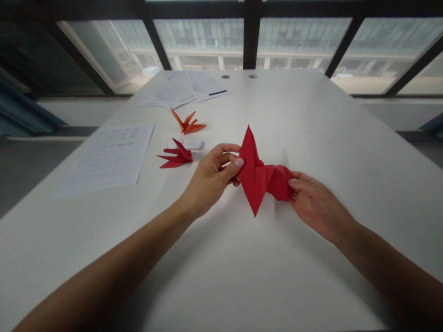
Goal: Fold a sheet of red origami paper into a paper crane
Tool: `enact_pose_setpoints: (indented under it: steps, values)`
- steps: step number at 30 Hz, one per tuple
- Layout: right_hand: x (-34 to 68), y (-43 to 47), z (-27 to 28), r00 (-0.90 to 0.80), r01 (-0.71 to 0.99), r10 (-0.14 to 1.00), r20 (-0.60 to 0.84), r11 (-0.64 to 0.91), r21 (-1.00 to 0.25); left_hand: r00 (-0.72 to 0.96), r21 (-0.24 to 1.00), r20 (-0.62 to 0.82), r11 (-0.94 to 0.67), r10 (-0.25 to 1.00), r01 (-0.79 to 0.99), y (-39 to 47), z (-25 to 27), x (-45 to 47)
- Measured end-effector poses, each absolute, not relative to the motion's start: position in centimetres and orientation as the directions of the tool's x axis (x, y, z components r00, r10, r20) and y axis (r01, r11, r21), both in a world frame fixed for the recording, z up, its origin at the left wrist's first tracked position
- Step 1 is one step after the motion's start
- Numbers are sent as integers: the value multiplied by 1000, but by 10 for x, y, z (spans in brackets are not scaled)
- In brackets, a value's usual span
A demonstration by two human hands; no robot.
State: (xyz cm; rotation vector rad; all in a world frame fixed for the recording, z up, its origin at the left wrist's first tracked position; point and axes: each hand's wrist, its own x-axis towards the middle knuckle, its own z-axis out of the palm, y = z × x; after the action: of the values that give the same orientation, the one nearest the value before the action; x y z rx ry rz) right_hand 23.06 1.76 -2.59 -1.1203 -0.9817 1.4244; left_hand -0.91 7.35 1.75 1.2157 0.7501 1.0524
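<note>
A partly folded sheet of red origami paper (254, 177) is held up between my two hands, over the middle of the white table. My left hand (218, 168) pinches its left edge, thumb in front and fingers behind. On the other side, my right hand (313, 196) grips the curled right end between thumb and fingers. The left part of the paper forms a tall diamond with points at top and bottom. Its right part bulges open. Left of my left hand lie a dark red folded paper piece (178, 157) and an orange folded paper piece (188, 123).
Behind the dark red piece lies a small white labelled object (194, 145). A printed sheet (107, 157) rests at the table's left, with more printed papers (180, 90) farther back. Two round holes mark the table's far end (277, 85), before dark-framed windows (200, 44).
</note>
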Motion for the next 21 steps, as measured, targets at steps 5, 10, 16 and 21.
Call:
enact_pose_setpoints:
  steps: [5, 10, 16, 21]
  values:
    - [232, 8, -19, 244, 330, 903, 353, 265, -906, 283, 986, 22, 25, 959, -162, 72, 24, -8]
    - [223, -17, 10, -276, 701, 595, 755, 662, -266, 306, 972, -129, 181, 943, -149, 65, 33, -5]
    - [217, -17, 10, -370, 715, 638, 676, 660, -231, 489, 942, -274, 334, 828, -38, 55, 33, -1]
    - [222, -16, 12, -203, 490, 822, 533, 556, -671, 587, 996, -87, 75, 805, 45, 53, 38, -5]
